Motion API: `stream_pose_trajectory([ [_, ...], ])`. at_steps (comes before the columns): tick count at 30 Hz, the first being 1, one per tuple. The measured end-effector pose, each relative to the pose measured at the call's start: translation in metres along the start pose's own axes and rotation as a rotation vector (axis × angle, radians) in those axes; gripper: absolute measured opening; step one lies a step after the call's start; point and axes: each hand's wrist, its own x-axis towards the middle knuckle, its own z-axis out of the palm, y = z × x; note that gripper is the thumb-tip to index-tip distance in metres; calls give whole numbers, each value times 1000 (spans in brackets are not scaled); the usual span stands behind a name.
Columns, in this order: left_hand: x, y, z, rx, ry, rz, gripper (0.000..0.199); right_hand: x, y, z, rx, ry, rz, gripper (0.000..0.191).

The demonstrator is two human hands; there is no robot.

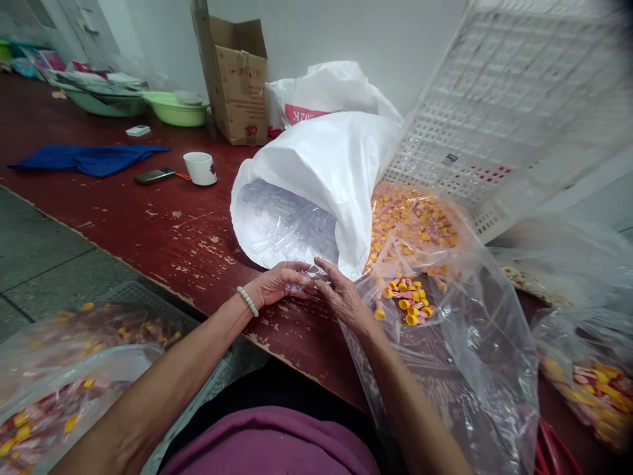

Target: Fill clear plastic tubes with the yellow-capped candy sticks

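Note:
Just in front of a white sack's mouth, my two hands meet over the red table. My left hand [283, 284], with a beaded bracelet at its wrist, is closed around clear plastic tubes [295, 288]. The thumb and forefinger of my right hand [342, 297] pinch at a clear tube's end beside the left fingertips; its exact shape is hard to make out. The white sack [316, 158] lies on its side, open toward me, with many clear tubes [291, 218] inside. Right of my right hand, small yellow-capped pieces with pink-patterned bodies [408, 300] lie in a clear plastic bag [475, 349].
A white plastic crate [494, 112] leans over the bags at right. Behind stand a cardboard box [242, 92], a green basin [175, 109] and a white cup [200, 169]. A phone [155, 175] and blue cloth [89, 158] lie left. More filled bags [74, 389] sit low left.

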Motion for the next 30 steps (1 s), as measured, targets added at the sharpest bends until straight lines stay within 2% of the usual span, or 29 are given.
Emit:
stream_pose_trajectory([
  [2, -2, -5, 2, -32, 26, 43, 42, -2, 1, 7, 56, 75, 41, 47],
  [5, -6, -8, 7, -33, 44, 97, 45, -4, 2, 15, 129, 116, 99, 53],
  [10, -11, -9, 20, 54, 81, 262, 45, -5, 0, 22, 151, 28, 138, 66],
  [15, -12, -18, 32, 175, 39, 422, 50, -8, -5, 19, 114, -27, 208, 96],
  [18, -10, -26, 37, 279, 100, 507, 50, -12, -8, 15, 15, -64, 250, 112],
  [21, -10, -29, 40, 414, 193, 530, 42, -17, -6, 15, -33, -72, 238, 110],
  [25, -18, -26, 48, 540, 291, 540, 26, -19, -2, 19, 53, -49, 217, 100],
  [30, -22, -28, 51, 559, 227, 527, 28, -16, -7, 19, 132, -35, 262, 114],
])
